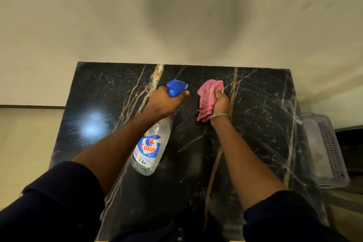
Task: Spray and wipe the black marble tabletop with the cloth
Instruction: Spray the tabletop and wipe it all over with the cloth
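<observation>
Cloth (208,98) bunched in right hand (221,102); left hand (163,104) grips spray bottle (151,147), neck seemingly hidden.

L hand (165,102) is gripping the neck of a clear spray bottle (151,149) w/ blue trigger head, holding it tilted over the black marble tabletop (255,133). R hand (221,102) is clutching a bunched pink cloth (209,98) just beside the nozzle, with a thin bangle (218,116) sitting on that wrist. A pale perforated basket (326,149) is sitting at the tabletop's right edge.

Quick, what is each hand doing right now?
Left hand: closed, fingers gripping the spray bottle by its blue head.
Right hand: closed, fingers clutching the pink cloth.
</observation>
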`<state>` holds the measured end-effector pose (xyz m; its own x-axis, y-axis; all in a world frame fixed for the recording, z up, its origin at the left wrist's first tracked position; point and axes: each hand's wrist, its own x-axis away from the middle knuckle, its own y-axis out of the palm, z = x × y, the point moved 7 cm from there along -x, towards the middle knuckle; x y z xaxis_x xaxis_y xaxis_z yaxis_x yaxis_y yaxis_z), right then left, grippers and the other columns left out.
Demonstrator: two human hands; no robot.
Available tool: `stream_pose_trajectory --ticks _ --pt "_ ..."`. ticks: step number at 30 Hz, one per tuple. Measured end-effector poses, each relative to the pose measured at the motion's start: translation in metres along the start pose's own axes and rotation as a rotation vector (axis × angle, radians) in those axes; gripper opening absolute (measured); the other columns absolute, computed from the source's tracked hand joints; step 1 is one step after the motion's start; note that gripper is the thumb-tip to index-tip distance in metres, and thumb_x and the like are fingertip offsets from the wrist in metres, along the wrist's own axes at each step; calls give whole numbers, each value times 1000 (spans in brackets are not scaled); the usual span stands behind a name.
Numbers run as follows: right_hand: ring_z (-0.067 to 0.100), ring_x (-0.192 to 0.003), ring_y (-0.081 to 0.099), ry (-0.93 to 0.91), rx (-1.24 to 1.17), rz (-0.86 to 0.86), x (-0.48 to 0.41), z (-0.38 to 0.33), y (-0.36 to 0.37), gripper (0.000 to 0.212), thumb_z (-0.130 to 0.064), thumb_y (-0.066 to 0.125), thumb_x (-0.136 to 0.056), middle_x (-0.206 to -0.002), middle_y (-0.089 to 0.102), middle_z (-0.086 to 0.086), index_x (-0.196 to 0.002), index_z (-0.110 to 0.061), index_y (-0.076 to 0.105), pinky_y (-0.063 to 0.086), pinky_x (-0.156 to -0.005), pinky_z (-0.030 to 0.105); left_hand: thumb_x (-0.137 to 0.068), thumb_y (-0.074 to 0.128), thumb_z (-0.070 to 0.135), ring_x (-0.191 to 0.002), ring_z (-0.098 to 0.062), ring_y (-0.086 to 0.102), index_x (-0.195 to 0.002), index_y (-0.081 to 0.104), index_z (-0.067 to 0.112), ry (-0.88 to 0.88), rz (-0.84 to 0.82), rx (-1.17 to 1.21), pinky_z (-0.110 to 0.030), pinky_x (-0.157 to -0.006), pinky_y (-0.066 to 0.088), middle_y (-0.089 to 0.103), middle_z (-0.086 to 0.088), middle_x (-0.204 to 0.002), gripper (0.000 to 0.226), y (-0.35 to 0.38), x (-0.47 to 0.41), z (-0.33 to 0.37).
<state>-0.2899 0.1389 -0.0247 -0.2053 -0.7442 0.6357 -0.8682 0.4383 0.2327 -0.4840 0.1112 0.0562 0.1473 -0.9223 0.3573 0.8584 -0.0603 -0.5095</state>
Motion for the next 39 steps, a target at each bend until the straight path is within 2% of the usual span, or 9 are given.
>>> stream_pose_trajectory --ticks 3,6,9,12,18,22,29,33,39 --pt "21 -101 62 -449 465 164 -16 -40 -8 40 -32 44 -103 -116 64 5 -134 -8 55 53 -85 27 -91 61 35 -67 -14 57 -101 59 11 -23 4 15 -27 -65 50 58 -6 -76 26 16 -8 6" --pt "23 -110 57 -854 1157 12 -36 -48 17 47 -48 39 -101 -122 59 4 -131 -14 51 50 -94 38 -91 61 32 -64 -11 56 -99 58 13 -50 19 21 -23 -61 49 57 -2 -73 21 25 -17 9" --pt "32 -146 26 -799 1674 -166 -67 -22 27 69 -60 26 -99 -157 31 12 -150 -14 31 20 -120 51 -91 61 33 -61 -8 55 -99 57 15 -91 27 -9 -18 -54 42 56 0 -72 19 33 -28 7" --pt "33 -151 3 -761 1902 -215 -81 -3 36 78 -64 21 -97 -165 6 11 -157 -14 10 3 -122 52 -91 61 33 -62 -8 56 -100 56 18 -138 56 -25 -18 -53 41 58 -1 -74 19 34 -41 0" --pt "30 -149 19 -935 1920 -310 -79 6 79 64 -50 28 -100 -161 25 8 -154 -17 23 16 -120 51 -90 61 35 -64 -8 59 -108 57 16 -148 69 -51 -18 -54 42 61 2 -74 26 34 -61 -7" --pt "28 -149 19 -952 1875 -318 -99 -11 50 60 -46 28 -101 -161 25 5 -154 -20 26 14 -122 48 -91 61 37 -64 -7 57 -101 55 18 -146 14 -85 -18 -54 40 61 1 -75 22 46 -73 4" --pt "31 -149 19 -732 1757 114 -165 -111 -94 59 -41 28 -100 -163 21 6 -155 -20 25 15 -121 51 -91 61 35 -64 -10 59 -101 56 17 -102 -50 -19 -20 -58 47 64 -4 -81 21 66 -79 18" --pt "30 -151 13 -603 1720 273 -166 -112 -101 59 -36 33 -101 -164 18 7 -156 -18 20 10 -122 50 -91 62 36 -69 -13 63 -102 58 15 -67 -70 -14 -25 -63 54 69 -12 -89 24 70 -81 22" --pt "30 -150 15 -719 1810 -41 -125 -42 10 61 -41 29 -97 -163 20 6 -155 -20 24 10 -121 52 -90 62 37 -70 -14 64 -105 59 14 -74 -36 -17 -23 -61 51 70 -11 -89 27 64 -84 23"
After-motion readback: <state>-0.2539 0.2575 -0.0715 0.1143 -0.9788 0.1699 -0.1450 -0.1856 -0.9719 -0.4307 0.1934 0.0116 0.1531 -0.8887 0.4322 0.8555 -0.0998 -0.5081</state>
